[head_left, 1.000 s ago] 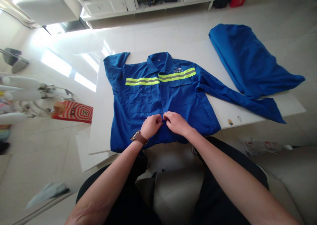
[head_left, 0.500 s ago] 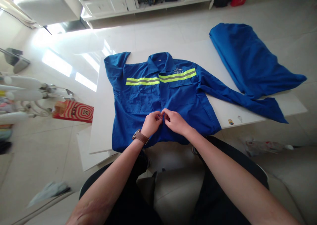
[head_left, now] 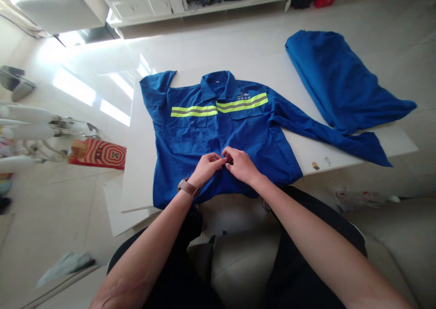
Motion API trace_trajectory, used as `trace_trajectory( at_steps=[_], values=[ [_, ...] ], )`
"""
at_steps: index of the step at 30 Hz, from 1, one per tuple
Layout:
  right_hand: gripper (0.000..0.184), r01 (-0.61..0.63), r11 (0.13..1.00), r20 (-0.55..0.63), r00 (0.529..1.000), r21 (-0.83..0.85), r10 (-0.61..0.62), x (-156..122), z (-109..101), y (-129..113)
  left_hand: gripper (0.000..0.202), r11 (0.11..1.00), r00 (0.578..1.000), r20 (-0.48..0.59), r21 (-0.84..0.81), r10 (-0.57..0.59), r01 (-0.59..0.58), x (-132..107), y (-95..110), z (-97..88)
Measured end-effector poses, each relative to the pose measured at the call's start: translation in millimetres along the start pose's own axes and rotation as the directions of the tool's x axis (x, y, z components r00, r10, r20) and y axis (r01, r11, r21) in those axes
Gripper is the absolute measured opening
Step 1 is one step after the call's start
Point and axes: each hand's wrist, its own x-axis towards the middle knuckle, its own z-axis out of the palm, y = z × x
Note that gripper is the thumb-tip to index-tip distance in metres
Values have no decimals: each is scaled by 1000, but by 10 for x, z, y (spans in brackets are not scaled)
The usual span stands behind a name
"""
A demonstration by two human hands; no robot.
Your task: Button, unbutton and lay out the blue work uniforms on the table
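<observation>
A blue work jacket (head_left: 190, 168) with yellow-and-grey reflective stripes lies front up on the white table (head_left: 136, 182), its collar away from me. One sleeve stretches out to the right; the other is bunched at the upper left. My left hand (head_left: 209, 167), with a brown-strapped watch on the wrist, pinches the jacket's front opening below the chest pockets. My right hand (head_left: 240, 164) is closed on the same front edge, its fingertips meeting those of the left. Whatever small part lies between the fingertips is hidden.
A bundled blue garment (head_left: 344, 82) rests at the table's right end, touching the jacket's sleeve. To the left is a red-and-white paper bag (head_left: 98, 154). A white cabinet (head_left: 146, 7) stands beyond the table. Stickers (head_left: 315, 165) mark the near table edge.
My left fingers have straightened slightly and shifted toward the right hand, so the fingertips now touch. The jacket stays in place while the view shifts a little.
</observation>
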Motion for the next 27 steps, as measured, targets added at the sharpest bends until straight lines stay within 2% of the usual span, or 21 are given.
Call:
trace_trajectory(
  at_steps=[6, 10, 15, 27],
  values=[
    [31, 1, 1000, -32, 999, 14, 0, 5, 9, -1, 36, 997, 998, -57, -81, -19, 14, 19, -74, 23],
    [29, 10, 1000, -46, 999, 22, -9, 3, 3, 2, 38, 990, 996, -51, -125, -67, 61, 23, -86, 25],
    [27, 19, 999, -84, 996, 45, -15, 3, 9, 6, 41, 986, 997, -54, -159, -48, 39, 23, -76, 32],
    [21, -68, 976, -134, 986, 206, 97, 45, 32, 46, 36, 989, 999, -41, -143, -35, 28, -9, -1, 28]
  ],
)
